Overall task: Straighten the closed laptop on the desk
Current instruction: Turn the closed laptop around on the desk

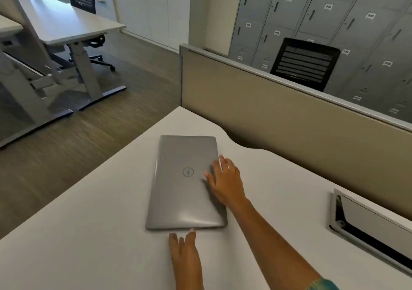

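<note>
Far left: neighbouring desk (66, 22) on grey legs, its near end cut by the frame; a black office chair base (98, 57) shows beneath it, seat hidden. Wood-look floor (89, 133) open between that desk and the near one. White desk (89, 256) fills the lower frame, its left edge running diagonally, bare surface broad on the laptop's left. Closed silver laptop (185, 182) lies flat on the desk, lid up with a round logo at centre, long axis running away from the viewer, far short edge close to the desk's curved cut-out; it looks slightly askew to the desk edge, though lens distortion makes this hard to judge. Left hand (185, 254) enters from the bottom edge, wrist cut off; fingers extended and loose, one fingertip touching the laptop's near edge, holding nothing. Right hand (225, 180) rests spread and flat over the lid's right side, fingers draped at the right long edge; whether fingertips curl under cannot be told. Forearm runs to the lower right, a teal sleeve (323, 284) cut off at the corner. Beige partition (289, 120) stands behind the desk. Right: open cable tray hatch (367, 227), interior dark. Beyond, a black mesh chair back (305, 64) and numbered grey lockers (334, 17), labels blurred.
</note>
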Demonstrator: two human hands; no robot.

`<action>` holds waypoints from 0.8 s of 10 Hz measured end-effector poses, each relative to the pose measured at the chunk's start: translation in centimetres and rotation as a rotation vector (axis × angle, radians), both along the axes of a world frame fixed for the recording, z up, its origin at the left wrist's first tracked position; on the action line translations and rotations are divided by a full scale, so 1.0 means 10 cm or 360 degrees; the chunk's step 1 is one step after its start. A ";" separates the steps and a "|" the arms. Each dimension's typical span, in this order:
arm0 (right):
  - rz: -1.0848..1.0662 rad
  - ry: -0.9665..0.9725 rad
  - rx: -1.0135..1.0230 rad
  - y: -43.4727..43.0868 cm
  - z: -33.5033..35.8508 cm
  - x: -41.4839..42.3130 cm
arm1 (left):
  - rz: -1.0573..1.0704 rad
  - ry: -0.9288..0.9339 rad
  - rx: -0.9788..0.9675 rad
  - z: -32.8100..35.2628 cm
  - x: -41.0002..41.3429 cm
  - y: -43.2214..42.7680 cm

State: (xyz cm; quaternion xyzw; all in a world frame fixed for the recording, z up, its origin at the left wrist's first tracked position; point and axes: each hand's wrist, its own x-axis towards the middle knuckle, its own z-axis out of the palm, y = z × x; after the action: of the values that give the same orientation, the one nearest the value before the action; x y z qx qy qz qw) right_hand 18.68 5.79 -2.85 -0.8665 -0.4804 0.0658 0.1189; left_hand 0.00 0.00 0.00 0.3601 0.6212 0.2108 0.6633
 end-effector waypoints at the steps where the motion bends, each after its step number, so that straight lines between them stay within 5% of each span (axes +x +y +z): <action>1: 0.0098 -0.0092 -0.0061 0.53 0.01 0.24 | -0.0336 0.0079 0.0173 -0.20 -0.06 0.24; 3: 0.0236 -0.0095 -0.0284 1.27 -0.04 0.58 | -0.0222 0.0131 0.0090 -0.48 -0.18 0.39; 5: 0.0196 -0.0010 -0.0331 1.44 0.05 0.64 | -0.1039 0.0312 0.0101 -0.42 -0.26 0.49; 6: 0.0148 0.0054 -0.0392 1.41 0.12 0.70 | -0.0436 0.0159 0.0123 -0.41 -0.20 0.49; 7: 0.0090 0.0074 -0.0424 1.24 0.12 0.75 | -0.0475 0.0174 0.0149 -0.31 -0.20 0.41; 8: -0.0020 0.0116 -0.0439 0.89 0.09 0.87 | -0.0094 0.0221 0.0044 -0.23 -0.22 0.38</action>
State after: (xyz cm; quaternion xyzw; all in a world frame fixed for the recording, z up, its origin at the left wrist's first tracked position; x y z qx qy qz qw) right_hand 27.39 14.68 -1.92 -0.8747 -0.4566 0.1620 0.0166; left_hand -2.16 3.83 -2.34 0.4011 0.6519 0.1742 0.6195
